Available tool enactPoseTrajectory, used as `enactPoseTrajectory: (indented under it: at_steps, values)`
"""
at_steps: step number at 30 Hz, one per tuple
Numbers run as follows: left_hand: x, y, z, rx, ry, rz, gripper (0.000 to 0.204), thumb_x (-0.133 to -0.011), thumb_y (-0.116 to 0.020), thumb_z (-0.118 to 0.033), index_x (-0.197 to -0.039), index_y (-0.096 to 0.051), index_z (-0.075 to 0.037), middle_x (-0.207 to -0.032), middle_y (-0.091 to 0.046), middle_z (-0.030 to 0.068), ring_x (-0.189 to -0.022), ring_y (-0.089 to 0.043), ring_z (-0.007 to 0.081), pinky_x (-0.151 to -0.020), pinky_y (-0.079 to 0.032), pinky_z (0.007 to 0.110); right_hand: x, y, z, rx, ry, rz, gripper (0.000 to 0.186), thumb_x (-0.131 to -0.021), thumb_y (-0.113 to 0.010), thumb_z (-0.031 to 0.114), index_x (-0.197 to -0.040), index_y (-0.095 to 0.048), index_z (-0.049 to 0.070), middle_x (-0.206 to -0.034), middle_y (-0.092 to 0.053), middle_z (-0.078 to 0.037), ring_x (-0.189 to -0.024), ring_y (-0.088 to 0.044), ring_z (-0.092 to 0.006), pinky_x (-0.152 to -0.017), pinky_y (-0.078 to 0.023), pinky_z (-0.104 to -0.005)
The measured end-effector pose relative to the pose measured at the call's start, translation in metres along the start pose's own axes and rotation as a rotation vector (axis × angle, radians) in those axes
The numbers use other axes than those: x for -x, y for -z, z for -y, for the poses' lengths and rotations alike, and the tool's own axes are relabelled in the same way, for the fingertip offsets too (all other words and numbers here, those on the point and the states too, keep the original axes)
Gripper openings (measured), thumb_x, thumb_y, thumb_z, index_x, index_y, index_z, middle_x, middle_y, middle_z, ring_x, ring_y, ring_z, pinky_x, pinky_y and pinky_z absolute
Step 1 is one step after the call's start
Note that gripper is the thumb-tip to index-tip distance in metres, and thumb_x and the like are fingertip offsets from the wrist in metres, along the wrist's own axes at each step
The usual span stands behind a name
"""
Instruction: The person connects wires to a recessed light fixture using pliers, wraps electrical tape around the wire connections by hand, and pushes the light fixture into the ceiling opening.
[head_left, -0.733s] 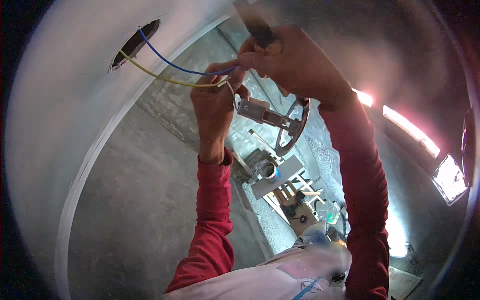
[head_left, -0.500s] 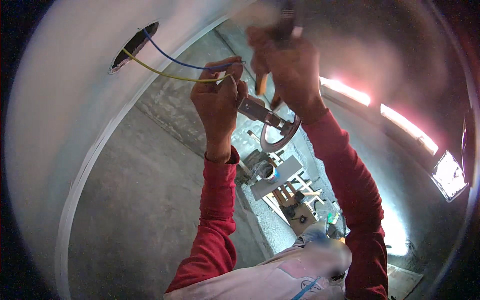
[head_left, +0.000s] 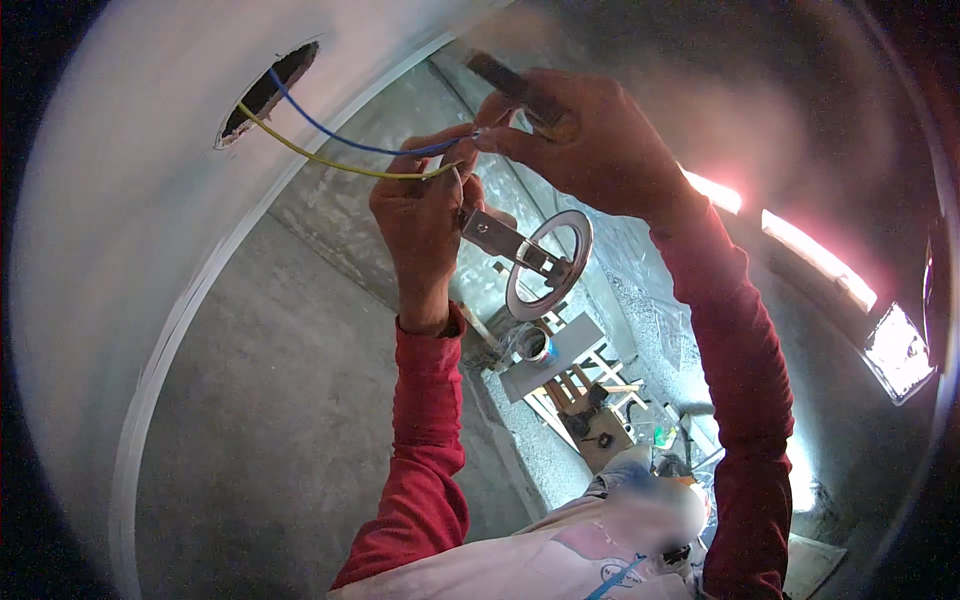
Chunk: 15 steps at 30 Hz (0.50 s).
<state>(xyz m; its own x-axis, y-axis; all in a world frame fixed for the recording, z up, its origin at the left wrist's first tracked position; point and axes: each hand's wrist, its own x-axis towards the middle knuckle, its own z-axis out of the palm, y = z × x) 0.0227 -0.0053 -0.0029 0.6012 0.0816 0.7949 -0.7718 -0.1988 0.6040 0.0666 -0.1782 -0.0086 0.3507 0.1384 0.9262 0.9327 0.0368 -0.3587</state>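
My left hand (head_left: 420, 205) is closed on the blue wire (head_left: 340, 137) and yellow wire (head_left: 315, 158) near their ends, with a short pale lead among them. A metal light fitting (head_left: 498, 238), made of a bracket and round ring, hangs just below its fingers, partly held by them. Both coloured wires run from a rough oval hole (head_left: 262, 100) in the white surface. My right hand (head_left: 585, 140) grips a dark tool (head_left: 505, 82), with thumb and fingertips pinched at the blue wire's end, beside the left fingers.
Below are a grey board (head_left: 580, 340) with a bucket (head_left: 537, 347), wooden slats (head_left: 568, 385) and scattered items against concrete. Grey concrete (head_left: 280, 380) fills the lower left. Bright openings (head_left: 815, 255) line the right side. My clothed body is at the bottom.
My right hand and tool swung upward and right, then returned to the blue wire's end. The fitting's ring has turned to show more of its face, and my left hand has shifted slightly left.
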Motion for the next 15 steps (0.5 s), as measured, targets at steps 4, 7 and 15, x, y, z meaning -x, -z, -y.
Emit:
enactPoseTrajectory:
  at_steps: [4,7,15]
  values:
    - [0.003,0.0,-0.004,-0.003,0.032,0.018,0.013,-0.085,-0.07,-0.002,-0.098,-0.068,0.001,-0.068,-0.061,-0.0002,-0.051,-0.051,0.0038,-0.043,-0.033,0.019,-0.002,0.009,0.007,-0.018,-0.074,0.117,0.021,-0.085,-0.073,0.024,-0.095,-0.07,0.006,-0.084,-0.07,-0.008,-0.077,-0.065,-0.0155,-0.073,-0.049,-0.0309]
    - [0.005,0.003,-0.007,-0.051,0.012,0.038,0.013,-0.086,-0.071,-0.004,-0.097,-0.068,0.001,-0.068,-0.061,0.0001,-0.049,-0.051,0.0035,-0.042,-0.033,0.019,-0.004,0.008,0.0,0.071,0.051,0.085,0.016,-0.086,-0.066,0.023,-0.092,-0.068,0.009,-0.079,-0.068,-0.013,-0.074,-0.067,-0.0285,-0.068,-0.051,-0.0404]
    - [0.01,-0.012,-0.018,-0.126,-0.003,0.032,0.028,-0.088,-0.072,-0.022,-0.098,-0.066,0.004,-0.08,-0.067,0.0087,-0.041,-0.049,0.0086,-0.042,-0.038,0.024,0.008,0.005,-0.006,-0.091,-0.065,0.027,0.017,-0.088,-0.064,0.021,-0.092,-0.066,0.005,-0.08,-0.068,-0.013,-0.077,-0.067,-0.0226,-0.073,-0.052,-0.0365]
